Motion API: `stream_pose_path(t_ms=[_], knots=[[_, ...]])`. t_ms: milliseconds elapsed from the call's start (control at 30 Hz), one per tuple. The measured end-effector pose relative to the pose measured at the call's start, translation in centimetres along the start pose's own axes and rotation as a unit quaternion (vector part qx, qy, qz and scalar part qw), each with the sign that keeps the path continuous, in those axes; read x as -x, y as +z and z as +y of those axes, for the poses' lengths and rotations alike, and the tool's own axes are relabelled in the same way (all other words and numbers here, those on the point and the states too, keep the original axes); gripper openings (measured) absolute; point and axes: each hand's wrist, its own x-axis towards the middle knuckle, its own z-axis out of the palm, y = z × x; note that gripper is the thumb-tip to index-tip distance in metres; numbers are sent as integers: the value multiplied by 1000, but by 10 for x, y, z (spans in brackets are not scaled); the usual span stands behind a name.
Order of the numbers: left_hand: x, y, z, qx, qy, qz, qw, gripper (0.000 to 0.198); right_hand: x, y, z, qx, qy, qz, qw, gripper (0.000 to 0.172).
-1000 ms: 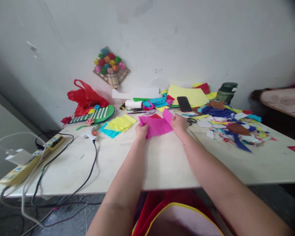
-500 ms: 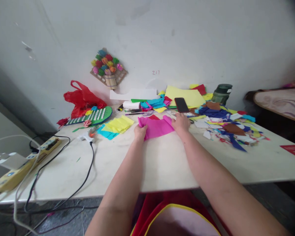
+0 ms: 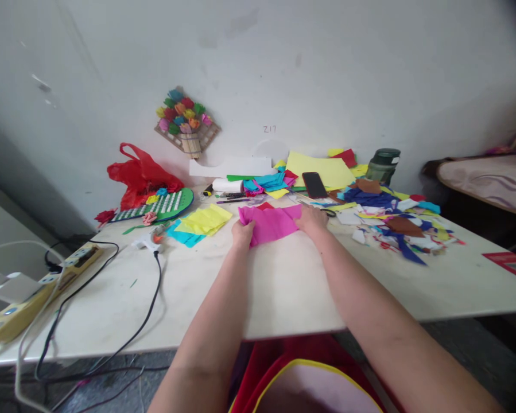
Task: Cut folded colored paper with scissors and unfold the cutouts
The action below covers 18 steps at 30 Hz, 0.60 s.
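Note:
A sheet of magenta crepe paper [image 3: 275, 225] stretches between my two hands, low over the white table. My left hand [image 3: 243, 232] pinches its left edge, the thumb lying over the paper. At the other end my right hand [image 3: 311, 220] grips the right edge, its fingertips partly hidden. A bit of red paper [image 3: 264, 206] shows just behind the sheet. Dark-handled scissors [image 3: 329, 213] lie beside my right hand. Left of my left hand are yellow crepe paper [image 3: 206, 219] and blue crepe paper [image 3: 184, 235].
Paper scraps [image 3: 395, 223] heap on the right, near a dark bottle [image 3: 383, 166]. A phone [image 3: 314, 185] rests on yellow sheets. On the left are a glue gun [image 3: 148, 238] with its cable, a power strip [image 3: 46, 287], a green board [image 3: 171, 203] and a red bag [image 3: 141, 172].
The right end of the magenta paper, curled up before, now lies flatter by my right hand. Both hands keep hold, and the whole view has shifted slightly.

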Motion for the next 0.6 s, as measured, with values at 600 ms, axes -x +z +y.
stream_pose_path(t_ms=[600], knots=[[8,-3,7,10,5,17,1000,23,-4,2,4,17,-33,-13,999,33]])
